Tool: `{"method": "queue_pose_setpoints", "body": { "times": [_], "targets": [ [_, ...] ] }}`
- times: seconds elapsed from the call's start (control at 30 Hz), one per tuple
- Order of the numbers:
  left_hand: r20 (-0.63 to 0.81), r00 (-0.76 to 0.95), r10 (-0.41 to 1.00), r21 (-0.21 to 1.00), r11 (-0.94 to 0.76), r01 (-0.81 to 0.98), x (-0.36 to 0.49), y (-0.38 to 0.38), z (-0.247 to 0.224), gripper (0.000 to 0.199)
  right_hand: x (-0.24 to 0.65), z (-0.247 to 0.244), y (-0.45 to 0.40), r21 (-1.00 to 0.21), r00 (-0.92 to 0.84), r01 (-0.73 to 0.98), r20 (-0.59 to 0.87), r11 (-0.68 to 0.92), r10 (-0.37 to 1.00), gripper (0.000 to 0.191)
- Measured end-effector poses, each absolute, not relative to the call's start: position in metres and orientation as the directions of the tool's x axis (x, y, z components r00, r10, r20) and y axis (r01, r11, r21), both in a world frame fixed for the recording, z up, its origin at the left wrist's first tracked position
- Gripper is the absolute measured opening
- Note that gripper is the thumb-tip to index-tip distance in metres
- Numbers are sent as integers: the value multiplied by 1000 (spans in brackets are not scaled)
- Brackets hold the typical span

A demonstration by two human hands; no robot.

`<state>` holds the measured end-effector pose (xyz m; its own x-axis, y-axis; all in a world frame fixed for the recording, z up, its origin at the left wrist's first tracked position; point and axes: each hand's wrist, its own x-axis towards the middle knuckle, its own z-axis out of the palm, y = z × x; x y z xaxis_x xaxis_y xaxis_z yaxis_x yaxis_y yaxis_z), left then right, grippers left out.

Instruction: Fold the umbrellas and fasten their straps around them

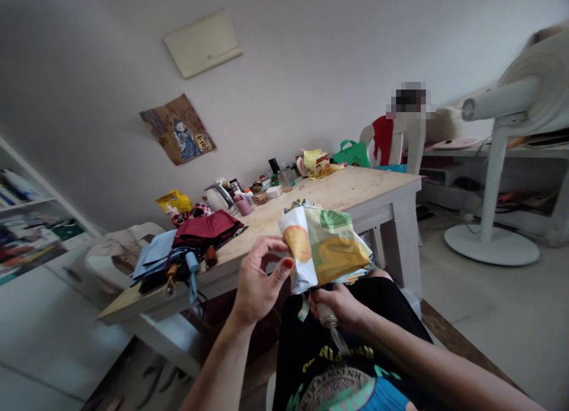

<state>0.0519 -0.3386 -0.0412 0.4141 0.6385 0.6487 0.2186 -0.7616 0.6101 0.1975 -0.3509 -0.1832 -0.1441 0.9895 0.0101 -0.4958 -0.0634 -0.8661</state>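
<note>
A folding umbrella [338, 251] with a loosely gathered canopy in white, yellow and green is held above my lap. My right hand [340, 304] is closed around its pale handle [328, 316], from which a clear strap hangs. At the canopy's left side, my left hand [262, 274] has its thumb and curved fingers apart, with the tips against the white fold [302, 274]. Some of those fingertips are hidden at the fabric edge. Left of my hands, a folded dark red umbrella [207, 230] and a light blue umbrella [155, 251] lie on the table.
The wooden table [355, 185] stands before me. Along its back are a kettle [219, 196], a pink cup [243, 204], a yellow snack bag [316, 162] and a green bag [353, 154]. A white fan [489, 179] stands right. Another person's head, blurred, shows behind a chair [414, 141].
</note>
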Motion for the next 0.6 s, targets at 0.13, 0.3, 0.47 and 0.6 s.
{"method": "queue_pose_setpoints", "body": {
  "times": [0.13,0.3,0.47,0.6],
  "targets": [
    [646,489,585,547,-803,238,50,-307,-15,90,198,-186,-352,-870,-168,-483,-14,-95,986,15],
    [-17,845,535,719,-580,382,45,-284,15,74,198,-190,-354,-863,-190,-494,-10,-105,982,13],
    [-212,903,374,812,-447,376,43,-290,37,57,198,-194,-355,-855,-202,-504,-21,-122,979,12],
    [-42,931,364,650,-697,302,50,-299,48,38,198,-194,-357,-856,-217,-500,-22,-130,976,14]
  ]
}}
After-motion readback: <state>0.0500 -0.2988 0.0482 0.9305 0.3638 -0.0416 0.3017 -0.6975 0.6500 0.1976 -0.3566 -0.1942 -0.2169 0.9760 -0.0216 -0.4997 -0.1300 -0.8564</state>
